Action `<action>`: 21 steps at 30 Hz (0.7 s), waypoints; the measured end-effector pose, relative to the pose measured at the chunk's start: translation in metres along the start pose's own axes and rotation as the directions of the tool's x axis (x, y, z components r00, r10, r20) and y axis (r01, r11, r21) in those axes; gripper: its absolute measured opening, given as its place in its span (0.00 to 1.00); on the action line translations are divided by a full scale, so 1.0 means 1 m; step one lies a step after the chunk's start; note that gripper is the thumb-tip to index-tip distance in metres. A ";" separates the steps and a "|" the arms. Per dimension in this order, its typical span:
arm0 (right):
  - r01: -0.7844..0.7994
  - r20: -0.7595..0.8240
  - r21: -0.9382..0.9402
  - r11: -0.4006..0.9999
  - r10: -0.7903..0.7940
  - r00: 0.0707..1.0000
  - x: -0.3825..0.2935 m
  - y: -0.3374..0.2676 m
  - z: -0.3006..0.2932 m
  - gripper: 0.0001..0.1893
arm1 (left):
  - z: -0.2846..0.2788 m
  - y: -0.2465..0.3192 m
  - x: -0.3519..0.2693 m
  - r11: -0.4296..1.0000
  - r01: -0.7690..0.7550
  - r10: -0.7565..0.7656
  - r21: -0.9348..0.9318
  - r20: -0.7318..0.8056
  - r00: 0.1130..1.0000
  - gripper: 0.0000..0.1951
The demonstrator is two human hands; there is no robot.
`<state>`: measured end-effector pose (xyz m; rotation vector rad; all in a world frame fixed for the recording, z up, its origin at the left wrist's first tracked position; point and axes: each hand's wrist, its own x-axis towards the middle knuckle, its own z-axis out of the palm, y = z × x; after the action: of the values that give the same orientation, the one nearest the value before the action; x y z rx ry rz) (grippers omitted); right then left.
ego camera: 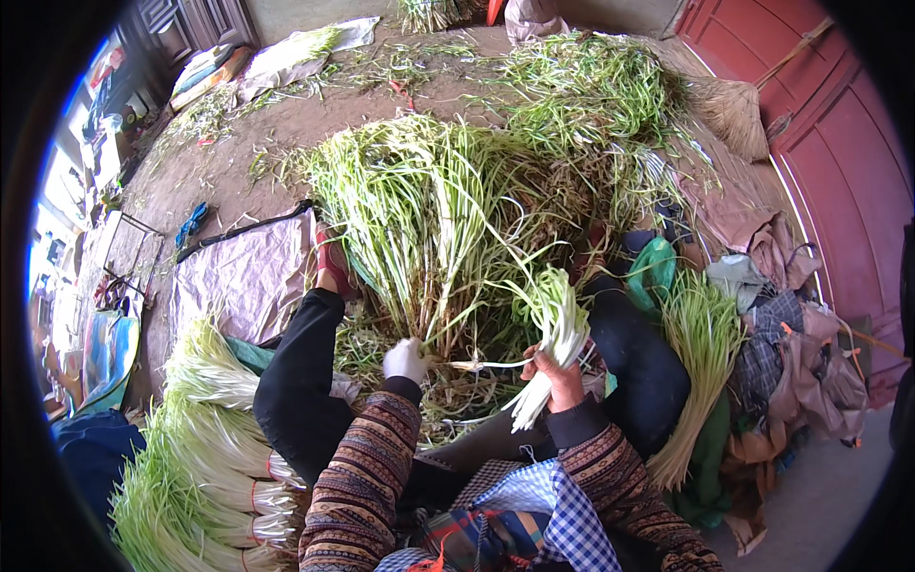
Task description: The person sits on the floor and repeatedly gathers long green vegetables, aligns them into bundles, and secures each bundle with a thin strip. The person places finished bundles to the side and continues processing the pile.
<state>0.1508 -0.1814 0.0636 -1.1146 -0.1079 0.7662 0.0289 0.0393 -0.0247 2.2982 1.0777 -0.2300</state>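
In my right hand [559,379] is a bunch of trimmed allium stalks [565,314], white at the stems and pale green at the leaves. A single stalk [493,365] sticks out sideways from that hand, its brownish root end pointing towards my left hand. My left hand [406,360], in a white glove, pinches what looks like a thin green leaf [457,320]. Just beyond it a large heap of untrimmed stalks [400,214] stands between my feet, roots towards me. Peelings [465,404] litter the ground beneath my hands.
Bundles of cleaned stalks [214,443], several tied with red bands, lie at my left. More cleaned stalks [697,372] rest by my right knee. A pile of leaves [593,86], a straw broom [729,118] and a red door [843,143] are at far right. A pinkish sheet [239,275] covers ground at left.
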 end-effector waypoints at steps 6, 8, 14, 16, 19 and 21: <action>-0.034 -0.015 0.131 0.991 0.037 0.999 0.003 -0.002 0.000 0.12 | -0.026 0.064 -0.026 0.718 -0.689 0.586 -0.104 -0.444 0.678 0.29; -0.042 0.005 0.165 0.985 0.042 0.999 0.004 -0.005 0.000 0.11 | -0.027 0.089 -0.042 0.623 -0.752 0.718 -0.214 -0.224 0.659 0.30; 0.143 -0.104 0.294 0.945 -0.117 0.988 0.000 -0.039 -0.015 0.09 | -0.031 0.090 -0.050 0.507 0.015 0.558 -0.862 0.342 0.757 0.14; 0.177 -0.172 0.362 0.915 -0.121 0.978 -0.002 -0.050 -0.023 0.07 | -0.032 0.070 -0.039 0.427 -0.185 0.645 -0.885 0.155 0.749 0.11; 0.296 -0.211 0.362 0.884 -0.232 0.950 -0.002 -0.063 -0.034 0.06 | -0.037 0.032 -0.023 0.465 -0.173 0.526 -0.868 0.114 0.843 0.09; 0.312 -0.211 0.366 0.877 -0.248 0.946 -0.004 -0.066 -0.037 0.07 | -0.044 0.013 -0.011 0.761 -0.065 0.221 -0.646 0.164 0.961 0.07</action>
<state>0.1976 -0.2260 0.1032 -0.7455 0.0203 0.4099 0.0275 0.0505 0.0212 1.6710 0.7035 -0.0496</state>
